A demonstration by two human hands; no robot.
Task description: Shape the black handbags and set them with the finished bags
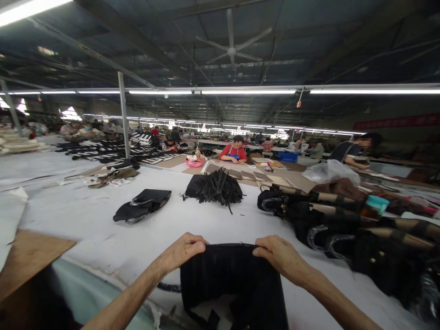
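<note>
A black fabric bag (233,270) hangs upright between my hands at the table's near edge, its lower part cut off by the frame. My left hand (187,250) pinches the top edge at its left corner, thumb on the near side. At the right corner of the same edge, my right hand (271,252) is closed in a like pinch. Beyond the bag lie a flat, folded black bag (151,201) with a plastic-wrapped handle and a black bundle topped with a heap of narrow strips (220,185).
Black bags with tan parts (364,247) are lined up along the right side. A clear plastic bag (330,173) and a teal container (376,205) sit behind them. Fabric scraps (113,176) lie back left. Across the table, a person in red (235,151) leans over brown pieces.
</note>
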